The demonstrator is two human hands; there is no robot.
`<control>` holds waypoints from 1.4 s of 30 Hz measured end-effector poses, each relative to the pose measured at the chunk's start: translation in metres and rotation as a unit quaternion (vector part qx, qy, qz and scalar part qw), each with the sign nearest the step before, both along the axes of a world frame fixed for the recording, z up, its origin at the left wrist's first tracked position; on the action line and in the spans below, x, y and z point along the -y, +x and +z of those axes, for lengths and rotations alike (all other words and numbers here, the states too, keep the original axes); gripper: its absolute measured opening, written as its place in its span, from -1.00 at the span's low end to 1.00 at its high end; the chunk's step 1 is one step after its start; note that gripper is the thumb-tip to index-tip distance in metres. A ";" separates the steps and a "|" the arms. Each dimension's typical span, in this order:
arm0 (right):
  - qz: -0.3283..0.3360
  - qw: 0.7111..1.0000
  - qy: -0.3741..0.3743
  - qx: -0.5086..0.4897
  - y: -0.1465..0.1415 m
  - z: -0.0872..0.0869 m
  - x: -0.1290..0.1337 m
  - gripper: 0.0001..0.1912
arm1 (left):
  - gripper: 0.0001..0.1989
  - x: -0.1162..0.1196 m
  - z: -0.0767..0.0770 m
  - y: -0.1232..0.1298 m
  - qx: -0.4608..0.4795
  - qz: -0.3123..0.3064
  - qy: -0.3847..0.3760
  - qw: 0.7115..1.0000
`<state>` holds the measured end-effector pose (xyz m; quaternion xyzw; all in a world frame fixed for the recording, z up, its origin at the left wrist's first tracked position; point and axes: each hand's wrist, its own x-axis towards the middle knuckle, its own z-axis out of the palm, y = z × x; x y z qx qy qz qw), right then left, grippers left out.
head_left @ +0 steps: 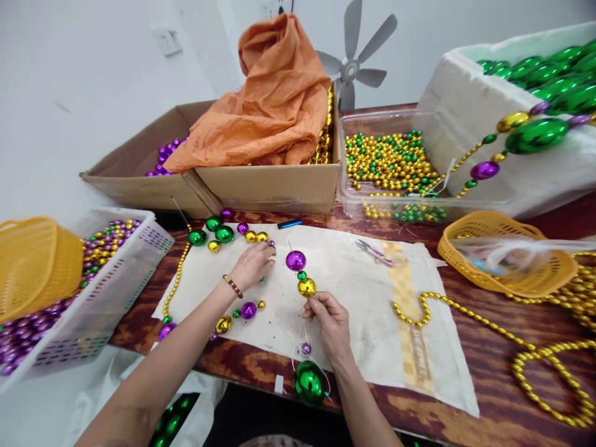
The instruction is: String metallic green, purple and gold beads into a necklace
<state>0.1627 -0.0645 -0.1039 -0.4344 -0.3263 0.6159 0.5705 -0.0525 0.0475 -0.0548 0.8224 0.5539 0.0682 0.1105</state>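
Pinching with the right hand (329, 323) at the near edge of a shiny gold round bead (307, 287), lined up with a small green round bead (302, 275) and a glossy purple oval bead (295, 261) over a whitish woven sheet (344, 261) on the brown wooden desk (493, 379); curling the left hand (252, 268) beside a tiny shiny purple bead (271, 244), cannot tell whether grasping anything

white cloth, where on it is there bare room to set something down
The cloth's widest bare patch lies between the right hand and the gold strand, with the snips beyond. A smaller one lies between the snips and the pen. It's crowded around the left hand, with beads beyond and nearer.
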 end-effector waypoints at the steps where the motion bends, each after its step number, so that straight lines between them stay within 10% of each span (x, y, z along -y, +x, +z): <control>1: 0.003 1.000 0.000 0.000 0.000 0.000 0.000 -0.78 | -0.85 0.002 -0.001 0.002 -0.008 -0.007 -0.006 1.000; 8: 0.009 1.000 0.002 0.001 -0.001 0.000 0.000 -0.76 | -0.93 0.006 0.006 0.010 0.191 0.065 -0.021 0.979; 10: 0.013 1.000 0.003 0.006 -0.002 0.000 0.001 -0.75 | -0.91 0.007 0.017 0.013 0.381 0.117 -0.061 0.915; 15: 0.016 1.000 0.012 0.007 -0.001 0.001 0.002 -0.77 | -0.76 0.019 0.048 0.029 0.708 0.166 -0.215 0.652; 19: 0.021 1.000 0.022 0.008 0.000 0.002 0.005 -0.79 | -0.75 0.026 0.054 0.035 0.759 0.174 -0.249 0.576; 42: 0.022 0.999 0.012 0.039 -0.003 0.001 0.006 -0.79 | -0.74 0.023 0.046 0.039 0.774 0.196 -0.225 0.559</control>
